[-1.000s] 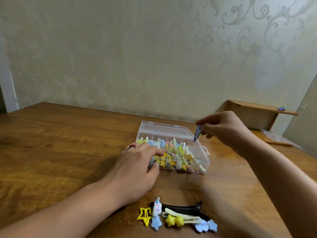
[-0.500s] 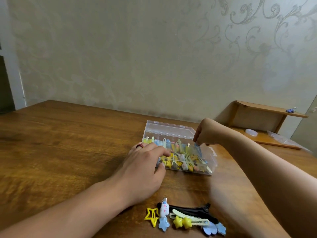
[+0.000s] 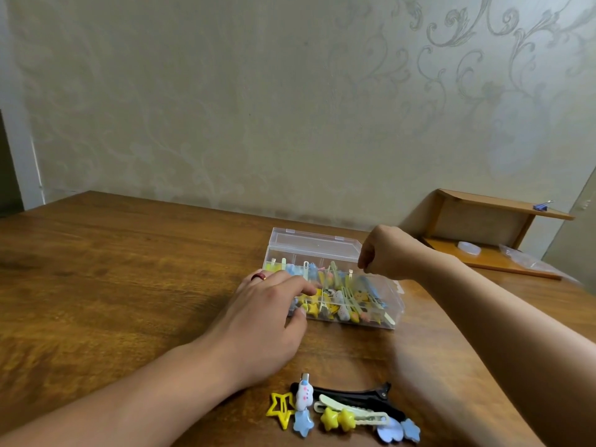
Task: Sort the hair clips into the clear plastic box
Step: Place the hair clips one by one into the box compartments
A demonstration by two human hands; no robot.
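Head view: clear rectangular plastic box (image 3: pixel 335 285), lid open, sits mid brown wooden desk (image 3: pixel 113 285), crowded with small pastel clips. Left hand (image 3: pixel 267 321) fingers spread, steadying its near-left side. Right hand (image 3: pixel 387 253) fingers curled over the right end; pinching anything, cannot tell. Loose heap of coloured plastic hair clips (image 3: pixel 345 411) lies at near edge: judged light, stiff, slick; pinch each by its long bar.

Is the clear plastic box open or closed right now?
Open: the clear plastic box has its lid tilted back, hair clips exposed.
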